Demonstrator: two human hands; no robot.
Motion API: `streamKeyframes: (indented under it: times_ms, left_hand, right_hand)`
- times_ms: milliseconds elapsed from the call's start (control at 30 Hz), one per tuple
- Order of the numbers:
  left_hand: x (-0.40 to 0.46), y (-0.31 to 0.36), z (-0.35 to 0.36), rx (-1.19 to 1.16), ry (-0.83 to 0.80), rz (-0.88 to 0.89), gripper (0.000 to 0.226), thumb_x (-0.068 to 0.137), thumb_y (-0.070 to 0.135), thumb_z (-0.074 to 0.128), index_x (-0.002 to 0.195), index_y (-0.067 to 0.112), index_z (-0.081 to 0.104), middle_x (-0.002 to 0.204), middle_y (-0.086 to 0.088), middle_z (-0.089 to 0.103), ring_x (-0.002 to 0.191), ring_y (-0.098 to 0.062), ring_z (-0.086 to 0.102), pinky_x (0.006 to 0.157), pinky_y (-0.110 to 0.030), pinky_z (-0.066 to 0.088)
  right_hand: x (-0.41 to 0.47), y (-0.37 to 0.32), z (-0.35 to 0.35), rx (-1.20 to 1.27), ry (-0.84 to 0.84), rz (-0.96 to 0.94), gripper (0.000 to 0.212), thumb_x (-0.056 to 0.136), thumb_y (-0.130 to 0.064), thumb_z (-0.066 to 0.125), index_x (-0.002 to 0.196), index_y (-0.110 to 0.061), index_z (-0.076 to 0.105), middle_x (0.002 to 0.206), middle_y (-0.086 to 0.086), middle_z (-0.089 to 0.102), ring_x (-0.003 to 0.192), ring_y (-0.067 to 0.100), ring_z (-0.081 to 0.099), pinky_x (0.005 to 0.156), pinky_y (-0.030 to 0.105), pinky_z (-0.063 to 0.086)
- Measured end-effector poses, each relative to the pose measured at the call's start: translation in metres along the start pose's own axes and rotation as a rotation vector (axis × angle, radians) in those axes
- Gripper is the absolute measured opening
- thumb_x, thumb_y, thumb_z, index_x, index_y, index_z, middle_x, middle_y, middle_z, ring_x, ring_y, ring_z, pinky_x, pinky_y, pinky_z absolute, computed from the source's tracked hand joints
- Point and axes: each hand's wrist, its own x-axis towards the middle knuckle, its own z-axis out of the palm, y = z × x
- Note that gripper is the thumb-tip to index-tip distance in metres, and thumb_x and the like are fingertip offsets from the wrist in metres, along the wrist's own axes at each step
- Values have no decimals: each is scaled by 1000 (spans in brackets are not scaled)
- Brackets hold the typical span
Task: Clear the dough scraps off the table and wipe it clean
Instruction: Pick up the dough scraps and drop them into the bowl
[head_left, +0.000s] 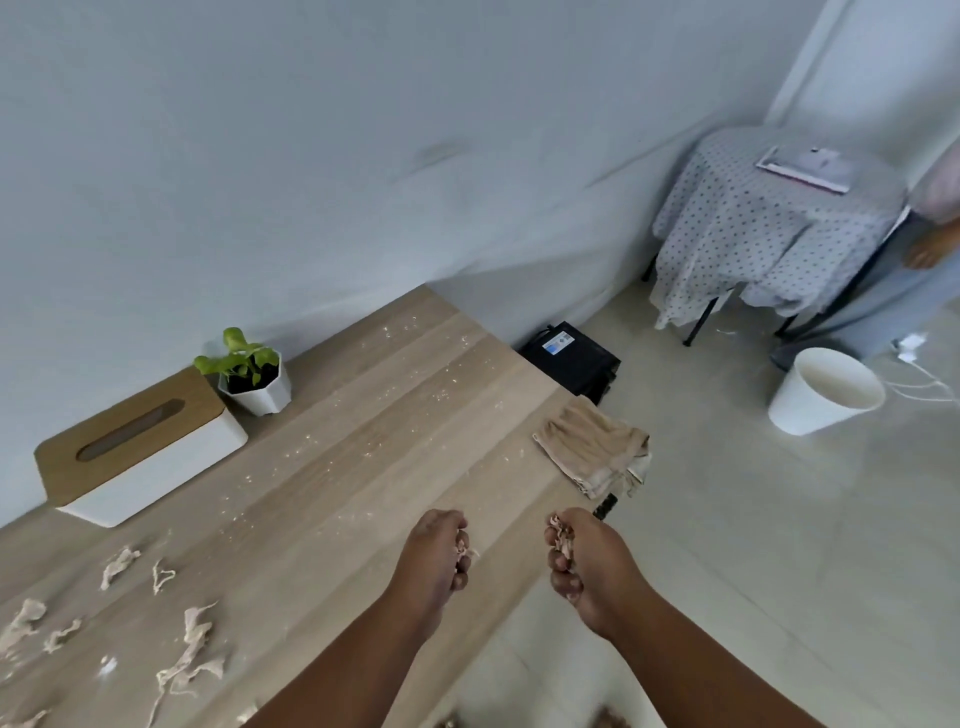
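My left hand (434, 558) is closed around pale dough scraps above the wooden table (374, 441), near its right edge. Just past that edge, over the floor, my right hand (576, 561) grips a bunch of dough scraps too. Several stringy dough scraps (192, 649) still lie on the table at the lower left, and fine crumbs are scattered across the middle. A beige cloth (592, 447) lies crumpled at the table's right edge, partly hanging over it.
A white and wood tissue box (140, 447) and a small potted plant (249, 374) stand along the wall. A white bin (826, 389) stands on the floor at right. A black box (571, 358) sits beside the table. A cloth-covered table (769, 228) and another person's hand (930, 254) are in the far corner.
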Motion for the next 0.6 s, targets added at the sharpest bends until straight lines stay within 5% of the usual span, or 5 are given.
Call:
streamKeyframes:
  times_ms: [600]
  left_hand:
    - [-26, -33, 189, 210, -73, -41, 11, 91, 13, 52, 87, 15, 62, 62, 0, 55, 47, -13, 48, 40, -23, 27]
  right_hand:
    - [7, -42, -192, 108, 119, -7, 12, 89, -11, 51, 92, -11, 62, 68, 1, 55, 47, 13, 33, 43, 23, 18]
